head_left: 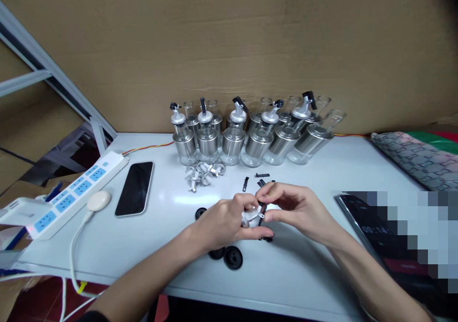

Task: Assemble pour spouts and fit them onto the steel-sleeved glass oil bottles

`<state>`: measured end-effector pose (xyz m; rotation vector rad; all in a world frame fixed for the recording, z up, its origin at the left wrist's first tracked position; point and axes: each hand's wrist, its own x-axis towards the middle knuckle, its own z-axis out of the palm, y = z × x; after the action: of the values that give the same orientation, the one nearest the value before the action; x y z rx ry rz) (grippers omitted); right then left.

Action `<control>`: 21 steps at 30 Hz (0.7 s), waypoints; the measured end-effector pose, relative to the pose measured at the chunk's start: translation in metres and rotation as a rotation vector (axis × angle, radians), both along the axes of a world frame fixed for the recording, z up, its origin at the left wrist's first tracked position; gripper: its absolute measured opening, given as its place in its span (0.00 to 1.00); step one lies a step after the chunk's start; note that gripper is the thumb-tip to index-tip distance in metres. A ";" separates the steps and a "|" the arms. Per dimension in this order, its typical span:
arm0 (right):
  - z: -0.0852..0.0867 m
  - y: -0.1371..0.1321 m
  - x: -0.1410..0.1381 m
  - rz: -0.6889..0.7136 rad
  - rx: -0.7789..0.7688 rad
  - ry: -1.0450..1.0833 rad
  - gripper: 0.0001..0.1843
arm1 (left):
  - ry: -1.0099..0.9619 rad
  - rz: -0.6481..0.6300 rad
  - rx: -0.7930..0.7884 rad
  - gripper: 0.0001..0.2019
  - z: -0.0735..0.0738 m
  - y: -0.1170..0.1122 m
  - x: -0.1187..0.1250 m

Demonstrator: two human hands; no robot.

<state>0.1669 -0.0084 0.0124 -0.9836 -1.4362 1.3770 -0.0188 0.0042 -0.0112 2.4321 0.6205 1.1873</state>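
- Holding a silver pourer [252, 215] in the left hand [223, 219], in a closed grip between near-side thumb and far-side fingers, above the table [161, 193].
- Pinching at a dark strip [264, 208] with the right hand [298, 210], partly hidden by fingertips.
- Pointing roughly left to right along the pourer's long axis, narrow end toward the right hand; crossing that end with the strip, running roughly near to far. Too covered to tell whether joined or merely touching.
- Close to both hands alike, with fingertips nearly meeting around the narrow end and blocking much of the view.
- Lying just beyond the hands: loose black strips [245, 184]; farther left, a heap of silver pourers [203, 171].
- Scattered under and beside the left hand: black discs [234, 257].
- Standing behind in rows: bottles [232, 143], several topped with pourers.
- Well apart leftward: a phone [134, 188] and a power strip [82, 188]; rightward, a dark-screened device [368, 236].
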 end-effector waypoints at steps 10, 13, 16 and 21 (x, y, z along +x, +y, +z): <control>0.001 0.002 0.004 0.111 0.012 -0.063 0.13 | 0.002 -0.069 0.033 0.24 -0.007 0.007 -0.003; 0.000 0.001 0.002 0.105 0.019 -0.051 0.11 | 0.118 -0.017 -0.041 0.24 -0.005 0.009 -0.006; -0.002 0.001 0.001 0.044 0.052 -0.043 0.09 | 0.212 0.014 -0.107 0.18 0.000 0.008 -0.007; -0.003 0.003 0.000 0.022 0.072 -0.055 0.13 | 0.290 0.049 -0.010 0.10 -0.001 0.007 -0.006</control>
<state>0.1669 -0.0053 0.0098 -0.9692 -1.5311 1.3137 -0.0252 0.0110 -0.0119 2.6165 0.7698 0.8515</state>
